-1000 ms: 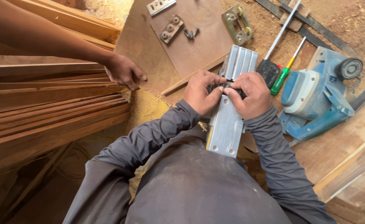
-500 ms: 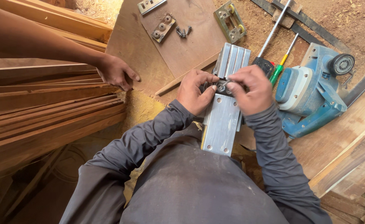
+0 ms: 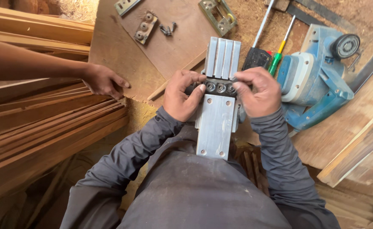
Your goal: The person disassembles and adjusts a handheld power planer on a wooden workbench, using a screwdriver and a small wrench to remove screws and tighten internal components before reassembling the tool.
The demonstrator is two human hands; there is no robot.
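- Over the wooden board's (image 3: 122,55) near edge, the left hand (image 3: 182,95) and right hand (image 3: 256,91) are both clamping a grey metal plate (image 3: 215,123) at its black rollers (image 3: 219,87).
- Beside them, a blue electric planer (image 3: 313,80) is lying at the right.
- Another person's hand (image 3: 103,80) is resting on the board's left edge.

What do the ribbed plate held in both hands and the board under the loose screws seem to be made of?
Ribbed plate: probably bare metal, perhaps aluminium; dull silver-grey, straight ribs, screw heads. Board: seemingly plywood or hardboard; flat, matt brown, thin edge, sawdust nearby.
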